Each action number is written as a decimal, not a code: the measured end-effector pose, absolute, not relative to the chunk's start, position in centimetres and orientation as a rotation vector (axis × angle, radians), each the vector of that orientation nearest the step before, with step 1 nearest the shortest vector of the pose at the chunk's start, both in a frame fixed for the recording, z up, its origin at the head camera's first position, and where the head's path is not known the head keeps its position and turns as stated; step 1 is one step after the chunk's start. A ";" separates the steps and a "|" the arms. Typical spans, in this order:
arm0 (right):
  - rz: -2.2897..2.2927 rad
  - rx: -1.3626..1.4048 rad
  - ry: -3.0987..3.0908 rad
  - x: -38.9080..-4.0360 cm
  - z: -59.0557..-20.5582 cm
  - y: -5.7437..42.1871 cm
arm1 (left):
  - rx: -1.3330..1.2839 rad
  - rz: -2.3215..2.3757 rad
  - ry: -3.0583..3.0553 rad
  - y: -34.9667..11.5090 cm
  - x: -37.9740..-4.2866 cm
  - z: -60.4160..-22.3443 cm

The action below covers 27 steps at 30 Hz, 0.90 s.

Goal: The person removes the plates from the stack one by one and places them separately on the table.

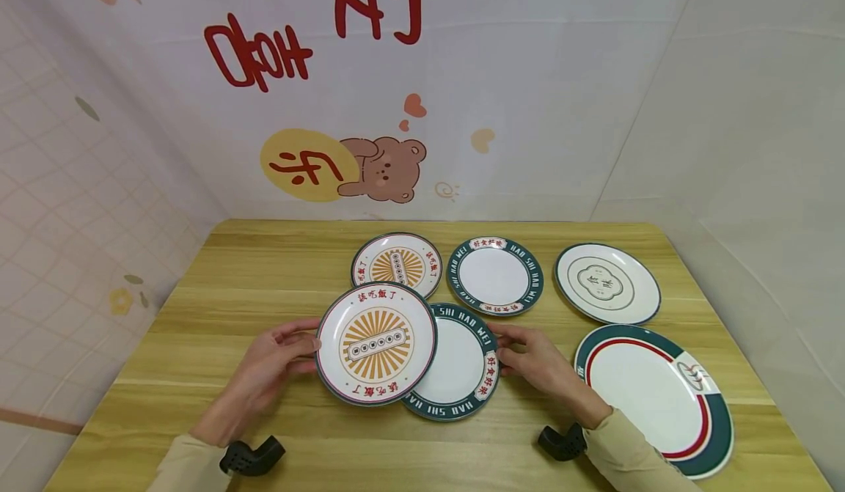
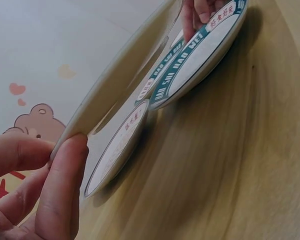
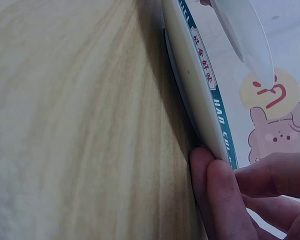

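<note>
My left hand (image 1: pixel 280 356) pinches the left rim of a white plate (image 1: pixel 378 343) with an orange sunburst and red lettering. In the left wrist view its underside (image 2: pixel 125 82) shows, raised and tilted above the table. This plate overlaps a green-rimmed plate (image 1: pixel 455 364) in the head view. My right hand (image 1: pixel 538 356) grips that green-rimmed plate at its right edge, fingers on both sides of the rim (image 3: pixel 205 75). The green-rimmed plate lies low over the wooden table, its left part hidden by the sunburst plate.
Behind stand a second sunburst plate (image 1: pixel 396 246) and another green-rimmed plate (image 1: pixel 495 276). To the right lie a cream plate (image 1: pixel 634 279) with a dark rim and a large oval plate (image 1: pixel 640 389) with green and red bands, beside my right forearm. Walls border the wooden table (image 1: pixel 264 272).
</note>
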State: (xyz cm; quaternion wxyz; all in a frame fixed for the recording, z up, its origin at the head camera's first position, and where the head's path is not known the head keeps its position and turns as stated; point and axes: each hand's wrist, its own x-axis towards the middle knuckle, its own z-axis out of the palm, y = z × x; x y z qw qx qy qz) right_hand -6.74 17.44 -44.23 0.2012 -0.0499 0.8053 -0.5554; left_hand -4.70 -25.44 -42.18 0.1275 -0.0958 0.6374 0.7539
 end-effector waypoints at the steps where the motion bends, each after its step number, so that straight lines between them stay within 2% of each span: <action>1: -1.554 -0.136 2.249 -6.7 -44.2 17.4 | -0.287 2.197 1.859 -25.6 -4.8 -42.1; 27: -1.525 -0.138 2.292 -6.9 -44.5 17.4 | -0.328 2.191 1.906 -31.4 -7.6 -41.7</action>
